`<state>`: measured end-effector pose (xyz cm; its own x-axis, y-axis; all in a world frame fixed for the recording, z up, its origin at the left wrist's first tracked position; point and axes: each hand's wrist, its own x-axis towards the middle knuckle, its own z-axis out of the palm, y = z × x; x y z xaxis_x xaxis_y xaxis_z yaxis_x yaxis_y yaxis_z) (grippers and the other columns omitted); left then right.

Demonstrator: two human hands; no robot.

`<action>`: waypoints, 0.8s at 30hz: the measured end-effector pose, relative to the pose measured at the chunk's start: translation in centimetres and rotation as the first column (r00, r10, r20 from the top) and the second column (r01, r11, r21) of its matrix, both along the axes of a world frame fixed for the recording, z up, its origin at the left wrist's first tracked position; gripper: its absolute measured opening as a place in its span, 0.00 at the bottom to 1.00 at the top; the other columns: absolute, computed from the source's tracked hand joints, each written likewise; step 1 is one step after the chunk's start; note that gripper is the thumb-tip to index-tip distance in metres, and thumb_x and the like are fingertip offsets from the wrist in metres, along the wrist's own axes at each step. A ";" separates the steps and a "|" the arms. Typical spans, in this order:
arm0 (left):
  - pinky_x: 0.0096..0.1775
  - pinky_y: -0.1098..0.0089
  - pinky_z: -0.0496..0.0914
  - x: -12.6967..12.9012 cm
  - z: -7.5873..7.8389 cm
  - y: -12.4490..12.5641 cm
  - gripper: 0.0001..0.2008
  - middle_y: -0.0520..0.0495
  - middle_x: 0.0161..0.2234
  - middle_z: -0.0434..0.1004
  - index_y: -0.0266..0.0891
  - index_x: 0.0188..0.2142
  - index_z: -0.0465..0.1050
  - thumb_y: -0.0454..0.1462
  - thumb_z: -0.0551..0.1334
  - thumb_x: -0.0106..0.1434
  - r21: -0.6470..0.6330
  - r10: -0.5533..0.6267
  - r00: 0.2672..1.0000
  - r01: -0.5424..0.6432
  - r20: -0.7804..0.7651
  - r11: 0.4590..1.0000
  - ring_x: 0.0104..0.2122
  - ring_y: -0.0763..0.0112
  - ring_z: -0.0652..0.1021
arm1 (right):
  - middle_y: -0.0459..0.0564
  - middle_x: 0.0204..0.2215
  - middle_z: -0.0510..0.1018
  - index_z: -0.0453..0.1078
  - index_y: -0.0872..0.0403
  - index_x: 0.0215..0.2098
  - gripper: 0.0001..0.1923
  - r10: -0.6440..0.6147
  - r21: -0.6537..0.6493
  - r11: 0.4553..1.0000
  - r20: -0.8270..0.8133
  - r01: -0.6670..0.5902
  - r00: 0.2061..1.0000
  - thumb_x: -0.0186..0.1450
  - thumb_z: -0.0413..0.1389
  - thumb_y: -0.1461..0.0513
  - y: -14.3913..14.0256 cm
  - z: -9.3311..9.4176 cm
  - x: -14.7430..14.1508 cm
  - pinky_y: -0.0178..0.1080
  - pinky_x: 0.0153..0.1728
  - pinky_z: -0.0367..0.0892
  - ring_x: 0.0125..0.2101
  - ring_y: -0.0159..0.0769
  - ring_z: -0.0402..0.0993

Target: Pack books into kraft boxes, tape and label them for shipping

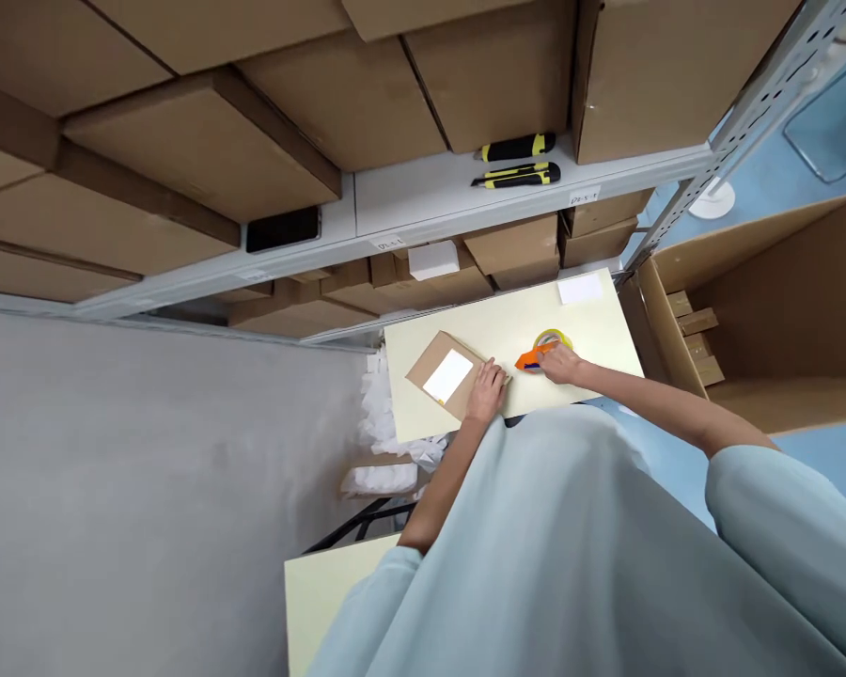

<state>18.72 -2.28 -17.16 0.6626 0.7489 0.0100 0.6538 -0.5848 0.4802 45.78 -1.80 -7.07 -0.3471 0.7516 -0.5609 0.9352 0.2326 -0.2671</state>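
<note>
Hands at a small parcel and tape dispenser on the pale yellow tabletop [592, 324].
Left hand [486, 390] lies on the flat brown cardboard parcel with white label [446, 376], fingers spread; right hand [562, 365] has fingers curled around the orange tape dispenser [538, 353].

two utility knives [518, 161] counted on shelf; one tape dispenser [541, 352]; one labelled parcel [449, 375]; one phone [283, 228] spotted; two hands [486, 390]

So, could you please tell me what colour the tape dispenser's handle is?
Orange, on the tape dispenser under the right hand; head view.
</note>
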 end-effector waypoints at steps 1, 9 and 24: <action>0.76 0.37 0.61 -0.1 -0.1 -0.3 0.12 0.31 0.57 0.80 0.37 0.53 0.75 0.30 0.57 0.74 0.003 -0.026 1.000 0.025 0.001 1.000 0.75 0.45 0.69 | 0.77 0.51 0.85 0.75 0.67 0.58 0.20 0.015 -0.005 1.000 -0.004 -0.015 1.000 0.70 0.57 0.67 -0.7 0.1 0.9 0.54 0.62 0.67 0.56 0.61 0.83; 0.76 0.39 0.62 0.5 0.3 -1.7 0.13 0.32 0.59 0.80 0.38 0.54 0.74 0.30 0.55 0.75 0.008 -0.070 0.996 0.071 -0.046 0.997 0.76 0.49 0.68 | 0.74 0.55 0.85 0.77 0.65 0.59 0.20 -0.002 -0.030 1.000 0.008 0.002 1.000 0.73 0.58 0.63 -2.3 0.6 0.5 0.50 0.61 0.68 0.57 0.59 0.83; 0.67 0.41 0.77 3.3 6.3 -0.7 0.28 0.30 0.65 0.77 0.44 0.70 0.67 0.37 0.63 0.72 0.225 0.240 0.935 -0.300 0.260 0.927 0.70 0.45 0.76 | 0.65 0.61 0.82 0.70 0.58 0.67 0.25 -0.271 0.213 0.928 -0.173 0.305 0.947 0.79 0.54 0.51 5.4 7.6 -0.1 0.41 0.57 0.74 0.60 0.52 0.81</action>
<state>22.04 -3.01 -10.82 0.3931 0.8500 0.3508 0.6970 -0.5242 0.4892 45.70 3.60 0.57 -0.1573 0.9345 -0.3192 0.9288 0.0302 -0.3693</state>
